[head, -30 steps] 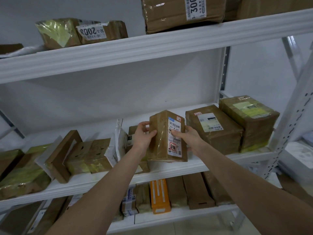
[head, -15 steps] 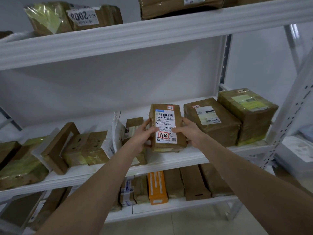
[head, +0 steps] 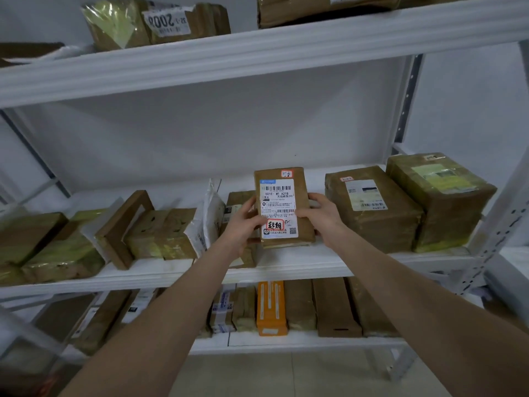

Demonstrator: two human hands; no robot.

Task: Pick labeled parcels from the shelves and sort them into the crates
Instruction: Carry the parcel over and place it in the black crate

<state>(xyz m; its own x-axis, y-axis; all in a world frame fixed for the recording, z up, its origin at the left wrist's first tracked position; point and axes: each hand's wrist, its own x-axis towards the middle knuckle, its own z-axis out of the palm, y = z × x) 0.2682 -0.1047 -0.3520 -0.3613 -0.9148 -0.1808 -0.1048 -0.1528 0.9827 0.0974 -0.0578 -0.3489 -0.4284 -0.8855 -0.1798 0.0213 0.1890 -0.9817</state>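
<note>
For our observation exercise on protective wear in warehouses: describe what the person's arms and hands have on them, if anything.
The left hand and right hand are bare: no gloves, and no rings or wristbands show. The left forearm and right forearm are uncovered to the picture's edge, with no sleeve, watch or marking in view.

Brown parcel (head: 282, 207), white barcoded label (head: 278, 208); orange box (head: 271, 308); white shelves (head: 257, 55).
</note>
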